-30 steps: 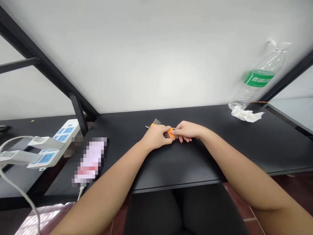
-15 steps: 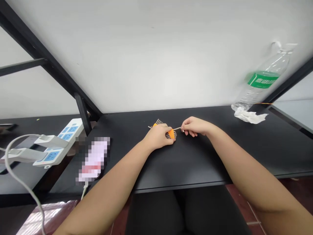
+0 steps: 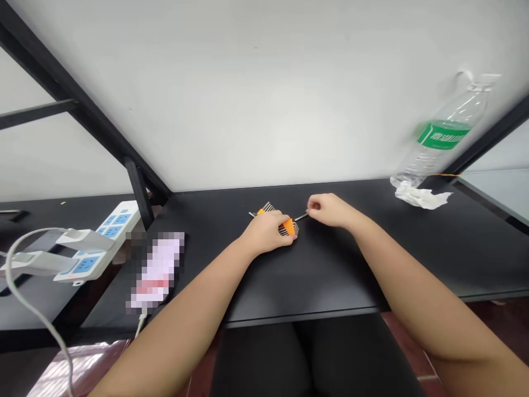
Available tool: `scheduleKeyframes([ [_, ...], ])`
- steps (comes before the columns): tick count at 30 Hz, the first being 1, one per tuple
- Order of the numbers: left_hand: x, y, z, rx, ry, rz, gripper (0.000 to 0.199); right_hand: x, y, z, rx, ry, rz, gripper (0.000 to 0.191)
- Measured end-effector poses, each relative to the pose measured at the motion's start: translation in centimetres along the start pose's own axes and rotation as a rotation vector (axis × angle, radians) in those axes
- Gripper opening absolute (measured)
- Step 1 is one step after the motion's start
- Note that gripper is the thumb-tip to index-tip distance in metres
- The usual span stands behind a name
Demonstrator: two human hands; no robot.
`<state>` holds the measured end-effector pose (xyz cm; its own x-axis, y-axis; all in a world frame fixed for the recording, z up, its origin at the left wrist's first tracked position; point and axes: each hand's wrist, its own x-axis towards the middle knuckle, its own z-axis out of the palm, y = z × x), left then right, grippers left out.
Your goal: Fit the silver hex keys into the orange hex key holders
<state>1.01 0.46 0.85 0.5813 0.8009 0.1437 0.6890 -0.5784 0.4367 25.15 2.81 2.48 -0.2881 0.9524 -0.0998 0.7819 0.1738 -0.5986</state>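
My left hand [image 3: 268, 232] is closed over an orange holder [image 3: 288, 226] on the black tabletop. Several thin metal rods [image 3: 269, 207] lie side by side in the holder, looking like a hex key set, though the palm hides much of it. To the right, my right hand [image 3: 329, 209] has thumb and fingers curled together in a pinch. A thin metal rod [image 3: 301, 217] runs from beside the holder's right end to these fingertips. Another short rod end [image 3: 252, 214] pokes out left of the holder.
A pixelated phone-like object [image 3: 159, 270] with a white cable lies at left, beside a white power strip [image 3: 109, 234] with plugs. At the back right, a clear bottle [image 3: 444, 134] leans near a crumpled tissue [image 3: 421, 196]. The black desk [image 3: 314, 289] meets the wall behind.
My right hand has shifted slightly upward and its fingers have curled in more tightly around the rod's end. My left hand stays on the orange holder.
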Motion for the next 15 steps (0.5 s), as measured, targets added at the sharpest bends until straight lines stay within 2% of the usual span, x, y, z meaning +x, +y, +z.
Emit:
scheduleKeyframes([
  [4,0.1,0.0,0.1,-0.059,0.024,0.061,0.02,-0.3,-1.2,1.7,0.428,-0.264,-0.149,0.015],
  [8,0.1,0.1,0.0,-0.077,0.027,0.075,0.018,0.0,-1.1,2.5,0.612,-0.295,-0.159,0.015],
  [12,0.1,0.2,-0.1,-0.084,0.01,0.081,0.021,0.3,-0.2,2.2,0.685,-0.303,-0.143,0.021],
  [15,0.1,0.2,-0.1,-0.076,0.0,0.085,0.021,0.4,0.0,1.9,0.737,-0.354,-0.102,0.023],
])
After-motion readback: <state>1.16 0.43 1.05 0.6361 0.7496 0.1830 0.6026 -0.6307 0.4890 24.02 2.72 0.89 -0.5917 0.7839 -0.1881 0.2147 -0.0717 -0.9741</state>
